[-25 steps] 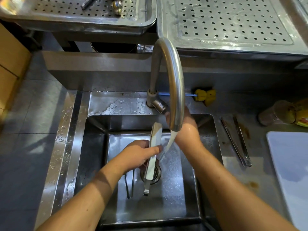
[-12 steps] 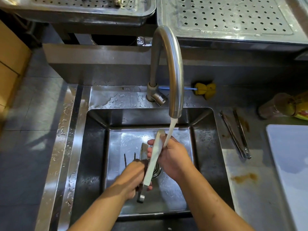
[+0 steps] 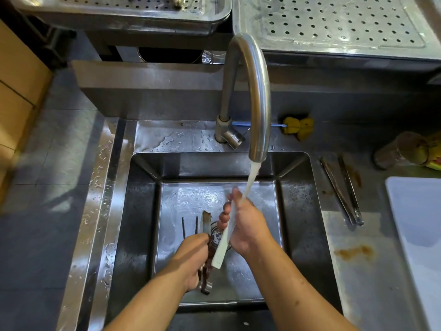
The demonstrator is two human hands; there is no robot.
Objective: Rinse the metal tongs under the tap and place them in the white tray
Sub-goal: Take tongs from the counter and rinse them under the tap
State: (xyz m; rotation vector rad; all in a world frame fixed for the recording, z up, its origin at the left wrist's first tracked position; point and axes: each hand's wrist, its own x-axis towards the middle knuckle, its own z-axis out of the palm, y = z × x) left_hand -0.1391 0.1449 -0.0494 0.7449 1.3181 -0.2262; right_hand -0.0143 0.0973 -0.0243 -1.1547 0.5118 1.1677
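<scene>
The metal tongs (image 3: 220, 249) are held over the sink (image 3: 140, 211), hinge end toward me and the two arms spread apart. My left hand (image 3: 193, 256) grips them near the hinge. My right hand (image 3: 248, 225) is wrapped around the bright upper arm. Water (image 3: 250, 185) runs from the curved tap (image 3: 256, 91) onto that arm and my right fingers. The white tray (image 3: 417, 225) lies on the counter at the right edge, partly cut off.
Thin dark tweezers (image 3: 189, 226) lie in the sink basin beside the drain. A second pair of long tongs (image 3: 341, 189) lies on the stained counter between sink and tray. A yellow brush (image 3: 298, 126) and a jar (image 3: 398, 150) sit behind. Perforated steel trays (image 3: 334, 25) stand at the back.
My right hand came down from the tap lever and closed on the tongs' upper arm. My left hand slid toward the hinge end. Water keeps running.
</scene>
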